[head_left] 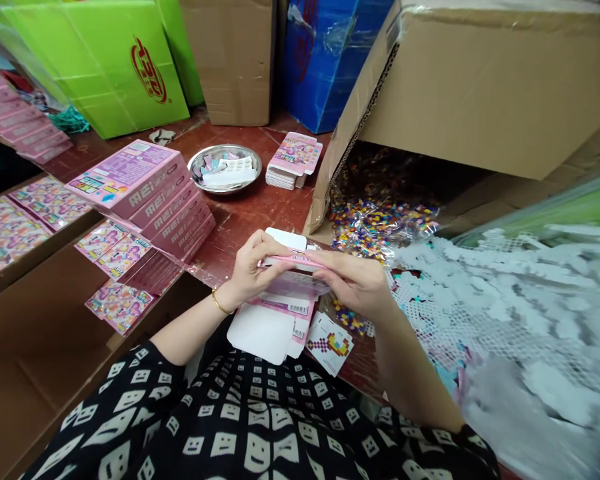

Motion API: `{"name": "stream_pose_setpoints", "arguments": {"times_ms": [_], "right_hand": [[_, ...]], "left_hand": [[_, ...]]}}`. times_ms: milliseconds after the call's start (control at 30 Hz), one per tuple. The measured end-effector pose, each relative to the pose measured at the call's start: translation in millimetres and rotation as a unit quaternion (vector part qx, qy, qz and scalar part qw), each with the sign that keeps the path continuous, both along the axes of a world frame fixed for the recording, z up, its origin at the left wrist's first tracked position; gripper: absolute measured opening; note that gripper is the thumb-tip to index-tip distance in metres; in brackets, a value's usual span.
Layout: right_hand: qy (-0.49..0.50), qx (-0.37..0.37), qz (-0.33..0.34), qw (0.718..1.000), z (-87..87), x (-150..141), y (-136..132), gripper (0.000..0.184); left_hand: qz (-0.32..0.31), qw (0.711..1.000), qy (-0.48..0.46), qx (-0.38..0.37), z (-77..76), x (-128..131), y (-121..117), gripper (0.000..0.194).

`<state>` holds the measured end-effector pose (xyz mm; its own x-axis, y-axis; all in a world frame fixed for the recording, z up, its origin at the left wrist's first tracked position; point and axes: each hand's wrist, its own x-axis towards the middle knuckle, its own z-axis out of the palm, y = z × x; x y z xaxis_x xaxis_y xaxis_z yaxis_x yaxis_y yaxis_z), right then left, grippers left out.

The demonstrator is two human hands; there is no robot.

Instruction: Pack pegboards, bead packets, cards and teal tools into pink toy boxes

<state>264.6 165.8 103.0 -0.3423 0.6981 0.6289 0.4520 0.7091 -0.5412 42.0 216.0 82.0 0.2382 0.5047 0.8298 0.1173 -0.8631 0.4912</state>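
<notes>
Box (300,261) in hand: small and pink, it sits between your two hands, above the near edge of the red table (247,217). Your left hand (253,267) pinches its left end, thumb on the near side and fingers on the far side, closed down to the box's thin edge. Your right hand (357,283) pinches the right end in the same way, its fingers pressed nearly straight along the far side and the thumb bent toward the near side. Neither hand is spread. The fingertips behind the box are hidden, so you cannot tell their exact contact.

Flat cartons (267,328), pink and white, lie below your hands, close to your body. A card (330,344) with a pixel pattern lies just to their right. A metal bowl (225,191) of paper pieces stands farther back, beside a stack of folded cartons (295,155). Stacked pink boxes (153,193) stand to your left. Bags of colored beads (373,223) spill at the mouth of the large cardboard box (480,80) on your right, near a heap of white plastic pieces (460,287).
</notes>
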Motion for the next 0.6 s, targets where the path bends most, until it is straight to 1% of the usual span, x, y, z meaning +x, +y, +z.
{"name": "stream_pose_setpoints", "arguments": {"times_ms": [67, 133, 233, 267, 300, 333, 367, 400, 433, 467, 500, 533, 567, 600], "right_hand": [[-0.02, -0.016, 0.021, 0.999, -5.0, 3, 3, 0.037], [-0.035, -0.014, 0.024, 0.999, -13.9, 7, 4, 0.042], [-0.044, 0.0, -0.013, 0.999, -29.0, 9, 2, 0.053], [-0.038, -0.004, -0.034, 0.999, -34.1, 9, 0, 0.058], [-0.023, -0.015, -0.061, 0.998, -39.4, 8, -3, 0.067], [0.003, -0.032, -0.089, 0.995, -45.1, 6, -5, 0.081], [0.041, -0.051, -0.112, 0.992, -51.4, 4, -8, 0.097], [0.084, -0.076, -0.123, 0.986, -58.3, 3, -11, 0.108], [0.125, -0.108, -0.121, 0.979, -65.4, 1, -13, 0.11], [0.167, -0.142, -0.113, 0.969, -72.0, 0, -16, 0.103], [0.209, -0.176, -0.105, 0.956, -77.3, 1, -18, 0.089], [0.248, -0.207, -0.106, 0.94, -80.6, 3, -19, 0.074], [0.283, -0.232, -0.118, 0.923, -80.9, 6, -19, 0.063], [0.31, -0.249, -0.137, 0.907, -78.0, 11, -19, 0.057]], "left_hand": [[-0.01, 1.0, -0.001, 0.007, -9.2, 1, 3, 0.014], [-0.027, 0.999, -0.003, 0.029, -19.2, 3, 7, 0.017], [-0.039, 0.998, 0.004, 0.047, -26.3, 7, 12, 0.036], [-0.031, 0.999, 0.005, 0.04, -25.7, 7, 13, 0.038], [-0.012, 1.0, -0.005, 0.025, -23.9, 7, 13, 0.038], [0.017, 0.999, -0.032, 0.006, -21.4, 6, 13, 0.038], [0.05, 0.995, -0.08, -0.016, -18.7, 3, 13, 0.039], [0.082, 0.985, -0.143, -0.042, -16.3, 1, 12, 0.039], [0.103, 0.97, -0.208, -0.075, -14.7, -3, 12, 0.039], [0.107, 0.953, -0.258, -0.116, -13.9, -7, 11, 0.038], [0.1, 0.94, -0.284, -0.158, -13.7, -11, 11, 0.038], [0.089, 0.936, -0.282, -0.192, -14.0, -15, 10, 0.04], [0.086, 0.939, -0.25, -0.218, -14.1, -20, 9, 0.043], [0.093, 0.948, -0.197, -0.232, -13.8, -24, 9, 0.05]]}}
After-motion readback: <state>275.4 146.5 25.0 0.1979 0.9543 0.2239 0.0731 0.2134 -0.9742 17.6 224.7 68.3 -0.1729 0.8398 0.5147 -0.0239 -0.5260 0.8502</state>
